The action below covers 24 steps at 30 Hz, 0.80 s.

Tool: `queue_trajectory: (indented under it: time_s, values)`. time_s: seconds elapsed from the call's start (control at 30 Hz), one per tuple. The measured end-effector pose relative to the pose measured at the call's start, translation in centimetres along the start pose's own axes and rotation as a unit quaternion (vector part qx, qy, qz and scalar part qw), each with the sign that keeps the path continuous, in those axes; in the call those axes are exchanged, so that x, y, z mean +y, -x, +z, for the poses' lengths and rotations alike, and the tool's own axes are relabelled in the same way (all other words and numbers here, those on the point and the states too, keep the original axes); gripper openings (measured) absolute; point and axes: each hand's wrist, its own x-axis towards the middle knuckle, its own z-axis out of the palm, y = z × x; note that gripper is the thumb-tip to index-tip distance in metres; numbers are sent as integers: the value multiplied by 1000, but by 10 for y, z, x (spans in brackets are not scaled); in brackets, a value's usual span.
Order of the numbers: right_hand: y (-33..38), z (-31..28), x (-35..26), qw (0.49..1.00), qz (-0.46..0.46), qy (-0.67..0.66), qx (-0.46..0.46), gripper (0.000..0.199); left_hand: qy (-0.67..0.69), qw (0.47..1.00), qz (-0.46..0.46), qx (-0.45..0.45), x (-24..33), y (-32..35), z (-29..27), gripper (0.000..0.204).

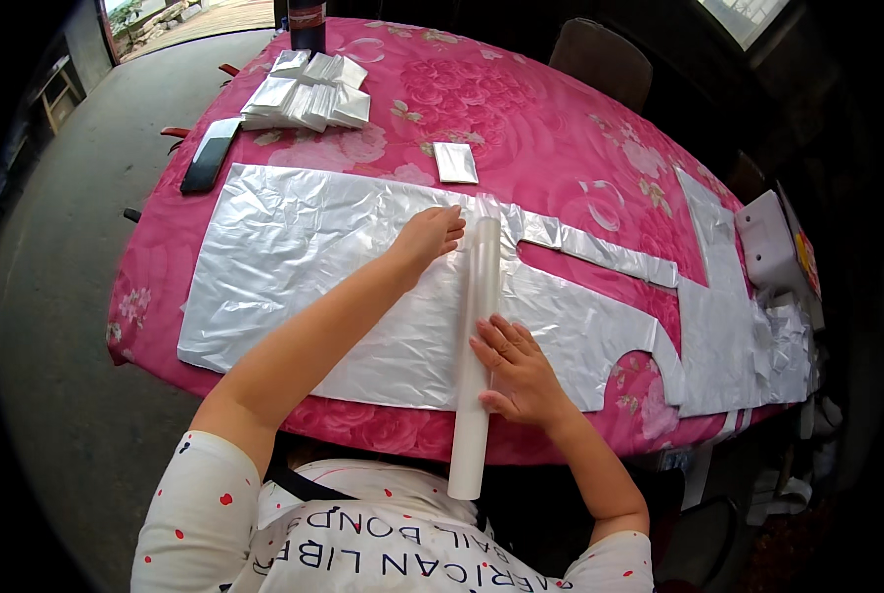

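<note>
Two hands, set apart: the right hand [523, 376] lies spread on the roll [470, 383], the left hand [428, 237] hangs uncurled near its far end. Lying across silver plastic [353, 287], it looks light, stiff, probably slippery; I'd hold its middle.

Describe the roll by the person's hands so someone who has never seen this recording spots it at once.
Across the pink flowered tablecloth lies a wide, silvery plastic sheet. The roll lies over that sheet, with the right hand against it. Unlike the flat, crinkled plastic beneath, it is long, straight and rounded like a tube.
</note>
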Motion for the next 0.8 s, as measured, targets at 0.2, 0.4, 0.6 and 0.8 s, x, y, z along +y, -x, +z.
queue_trajectory:
  time_s: [0.2, 0.4, 0.6, 0.8]
  values:
    - [-89, 38, -79, 994, -58, -25, -85, 58, -86, 992, 94, 14, 44, 77, -94, 43]
    - [-115, 42, -186, 871, -333, -345, -109, 46, -122, 974, 79, 174, 46, 190, -193, 38]
    - [-152, 59, -117, 976, -217, 5, 15, 45, -130, 959, 63, 245, 10, 293, -236, 28]
    - [-173, 91, -100, 978, -202, 9, -46, 50, -135, 961, 63, 233, -29, 321, -230, 26]
